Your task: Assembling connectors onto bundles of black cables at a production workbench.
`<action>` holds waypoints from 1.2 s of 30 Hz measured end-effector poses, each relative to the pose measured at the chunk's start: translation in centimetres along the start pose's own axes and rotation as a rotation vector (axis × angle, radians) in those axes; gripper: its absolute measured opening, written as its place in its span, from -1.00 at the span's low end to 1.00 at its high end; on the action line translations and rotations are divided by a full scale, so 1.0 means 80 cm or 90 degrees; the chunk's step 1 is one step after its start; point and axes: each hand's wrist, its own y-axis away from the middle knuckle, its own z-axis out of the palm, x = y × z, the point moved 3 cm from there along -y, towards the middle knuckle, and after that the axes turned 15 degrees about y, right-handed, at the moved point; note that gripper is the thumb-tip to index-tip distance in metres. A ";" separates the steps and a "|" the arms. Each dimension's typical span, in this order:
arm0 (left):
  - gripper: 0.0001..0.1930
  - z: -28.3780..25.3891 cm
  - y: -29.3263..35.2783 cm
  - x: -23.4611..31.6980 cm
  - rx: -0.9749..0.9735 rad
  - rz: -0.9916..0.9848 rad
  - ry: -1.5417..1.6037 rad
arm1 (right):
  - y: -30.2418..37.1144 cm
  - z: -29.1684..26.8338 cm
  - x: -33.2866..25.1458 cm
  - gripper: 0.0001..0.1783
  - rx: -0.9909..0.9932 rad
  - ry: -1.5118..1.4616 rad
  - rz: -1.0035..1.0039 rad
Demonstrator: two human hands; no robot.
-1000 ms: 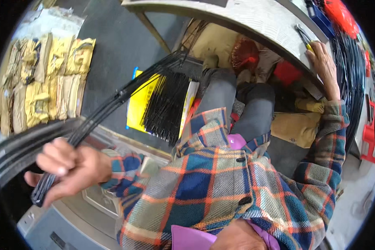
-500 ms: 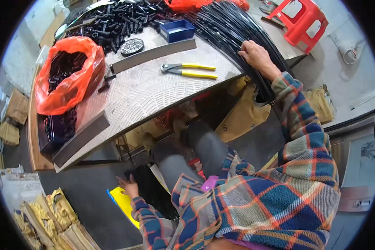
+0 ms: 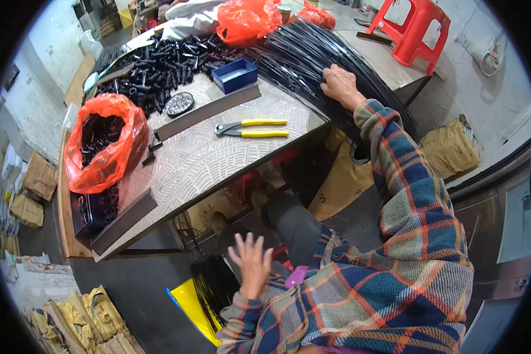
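Two bare hands are mine, clock directions taken from the middle of the view. At one o'clock, my right hand point(image 3: 341, 85) rests on a thick sheaf of long black strips point(image 3: 304, 47), its fingers curled narrow; whether they pinch any strip, I cannot tell. At six o'clock, my left hand point(image 3: 252, 262) is spread wide, fingers apart, nothing visible in it. Just beside it, toward seven, a smaller black batch point(image 3: 209, 280) lies over a yellow sheet point(image 3: 190, 302).

The work looks partway to me: one batch is laid down low, while the thick sheaf is loose on the table point(image 3: 206, 168). Black tubular fittings point(image 3: 165, 69) lie heaped at eleven, and more fill a red plastic bag point(image 3: 107, 177) between nine and ten. Yellow-handled pincers point(image 3: 259, 133) lie at twelve, untouched. Whether any strip is finished, I cannot tell.

The table's near edge slants from eight up to between one and two, where the sheaf overhangs it. Bare patterned tabletop shows between the pincers and that edge. A metal bar point(image 3: 209, 115) at eleven, with a blue open box point(image 3: 242, 83) behind it, bounds the far side. Past the sheaf, toward half past one, stands a red stool point(image 3: 404, 50).
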 end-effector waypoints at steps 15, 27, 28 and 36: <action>-0.45 0.043 -0.230 0.195 -0.106 0.458 -0.057 | -0.008 0.003 0.037 -0.75 -0.069 -0.163 -0.076; -0.29 0.118 -0.452 0.228 -0.124 0.373 -0.056 | 0.000 -0.043 0.040 -0.72 -0.303 -0.490 -0.042; -0.31 0.121 -0.464 0.230 -0.172 0.357 -0.141 | -0.003 -0.041 0.037 -0.72 -0.207 -0.434 -0.095; -0.33 0.160 -0.513 0.237 -0.003 0.492 -0.010 | 0.045 -0.088 0.081 -0.80 -0.155 -0.411 -0.157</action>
